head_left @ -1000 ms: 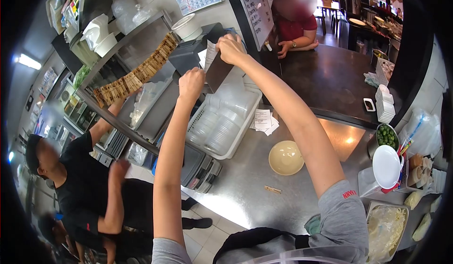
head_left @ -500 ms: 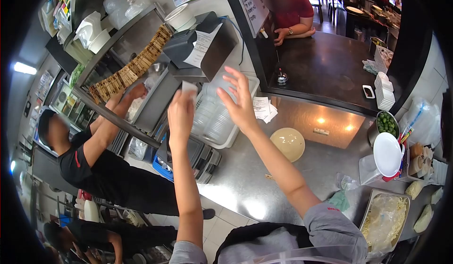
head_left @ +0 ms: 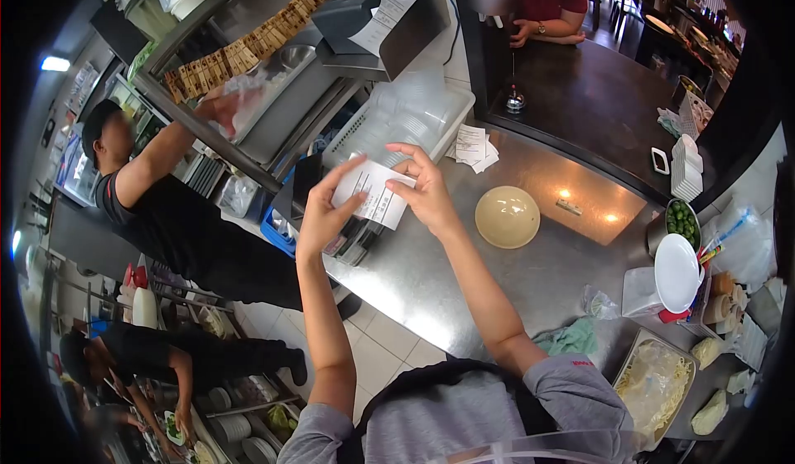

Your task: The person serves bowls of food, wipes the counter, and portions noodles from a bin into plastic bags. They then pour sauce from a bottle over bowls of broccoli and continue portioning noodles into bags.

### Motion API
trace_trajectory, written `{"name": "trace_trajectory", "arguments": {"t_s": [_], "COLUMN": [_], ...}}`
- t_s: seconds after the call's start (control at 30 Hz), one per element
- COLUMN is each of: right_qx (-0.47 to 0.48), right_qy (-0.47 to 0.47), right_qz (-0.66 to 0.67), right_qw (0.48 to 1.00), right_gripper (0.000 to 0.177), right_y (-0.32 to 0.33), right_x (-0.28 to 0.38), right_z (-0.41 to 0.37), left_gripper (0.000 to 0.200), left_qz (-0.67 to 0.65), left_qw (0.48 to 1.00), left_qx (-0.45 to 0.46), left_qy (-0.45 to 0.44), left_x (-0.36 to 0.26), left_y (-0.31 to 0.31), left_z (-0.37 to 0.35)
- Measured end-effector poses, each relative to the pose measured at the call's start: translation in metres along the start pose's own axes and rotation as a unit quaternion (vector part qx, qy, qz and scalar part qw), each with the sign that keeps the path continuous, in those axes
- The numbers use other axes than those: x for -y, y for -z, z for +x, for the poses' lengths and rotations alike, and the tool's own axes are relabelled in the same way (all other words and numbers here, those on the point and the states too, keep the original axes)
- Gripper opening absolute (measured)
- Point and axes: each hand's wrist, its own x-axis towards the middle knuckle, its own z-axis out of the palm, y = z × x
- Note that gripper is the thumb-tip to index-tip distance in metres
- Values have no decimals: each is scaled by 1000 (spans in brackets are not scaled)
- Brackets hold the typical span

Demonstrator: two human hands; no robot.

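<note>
Pinched between left hand [head_left: 328, 215] and right hand [head_left: 424, 189], the slip [head_left: 377, 192] hangs near the basket [head_left: 460, 113], and thin paper like that could tear if they tug apart, or drop if both loosen!

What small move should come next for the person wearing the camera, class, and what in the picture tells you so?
Probably to level the printed slip and read it. The left hand and right hand both hold it, thumbs on its face, and its printed side faces the camera, but it sits at a slant.
</note>
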Motion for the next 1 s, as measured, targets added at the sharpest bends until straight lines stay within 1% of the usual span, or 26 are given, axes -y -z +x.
{"name": "trace_trajectory", "arguments": {"t_s": [0.07, 0.1, 0.13, 0.17, 0.2, 0.23, 0.27, 0.3, 0.33, 0.37, 0.4, 0.43, 0.47, 0.5, 0.53, 0.57, 0.6, 0.63, 0.67, 0.7, 0.73, 0.77, 0.87, 0.9, 1.0], "right_qx": [-53, -82, -131, -138, -174, -181, -165, -167, -162, -168, -157, -156, -146, -85, -30, 65, 160, 177, 199, 186, 207, 217, 225, 226, 221], "right_qy": [67, 105, 121, 131, 134, 130, 167, 169, 146, 126, 73, 49, 72, 42, -55, -38, -20, -51, -78, -68, -58, -52, -43, -41, -40], "right_qz": [-51, -79, -77, -108, -111, -145, -165, -161, -148, -181, -168, -154, -235, -289, -413, -569, -701, -708, -715, -584, -651, -683, -713, -718, -734], "right_qw": [995, 988, 981, 976, 969, 964, 958, 958, 965, 961, 970, 974, 958, 953, 909, 819, 695, 681, 666, 787, 728, 696, 662, 656, 641], "right_gripper": [39, 35, 23, 16, 8, 5, 7, 12, 21, 33, 46, 55, 62, 64, 63, 64, 65, 65, 66, 64, 64, 64, 64, 64, 64], "right_y": [-2, -5, -14, -14, -22, -24, -26, -32, -37, -41, -42, -44, -41, -32, -30, -19, -10, -13, -16, -7, -9, -10, -12, -12, -11], "right_x": [-21, -26, -27, -36, -35, -47, -58, -63, -68, -78, -92, -106, -134, -160, -168, -194, -216, -216, -218, -247, -243, -239, -227, -225, -216], "right_z": [-2, -3, -8, -14, -23, -31, -39, -48, -59, -71, -85, -98, -111, -126, -141, -162, -177, -178, -179, -182, -184, -183, -180, -180, -179], "left_gripper": [41, 35, 31, 24, 18, 17, 20, 23, 25, 26, 30, 37, 46, 53, 60, 62, 61, 58, 56, 53, 50, 46, 46, 47, 49], "left_qz": [87, 74, 4, -96, -136, -119, -123, -131, -111, -99, -42, 66, 172, 202, 233, 234, 220, 146, 71, 135, 197, 164, 155, 143, 163], "left_qw": [995, 996, 997, 986, 977, 972, 956, 963, 971, 967, 977, 981, 973, 969, 963, 965, 969, 978, 975, 958, 933, 938, 938, 940, 931], "left_qx": [28, 5, -71, -129, -162, -166, -171, -173, -168, -172, -157, -150, -141, -132, -122, -100, -103, -104, -110, -94, -77, -109, -107, -109, -96], "left_qy": [-44, 52, 31, 42, 39, 112, 202, 159, 132, 159, 139, 103, 66, 59, 53, 56, 36, 108, 180, 235, 292, 286, 291, 291, 313], "left_x": [7, -10, 7, 16, 18, 29, 30, 45, 46, 62, 81, 82, 84, 89, 98, 112, 127, 138, 150, 157, 156, 158, 158, 159, 163], "left_y": [4, 1, -7, -14, -21, -22, -27, -36, -43, -50, -55, -60, -67, -75, -84, -93, -104, -118, -132, -144, -151, -150, -151, -150, -147], "left_z": [-11, -17, -23, -29, -35, -47, -57, -66, -71, -81, -89, -95, -100, -105, -111, -119, -126, -139, -152, -163, -171, -172, -170, -170, -170]}}
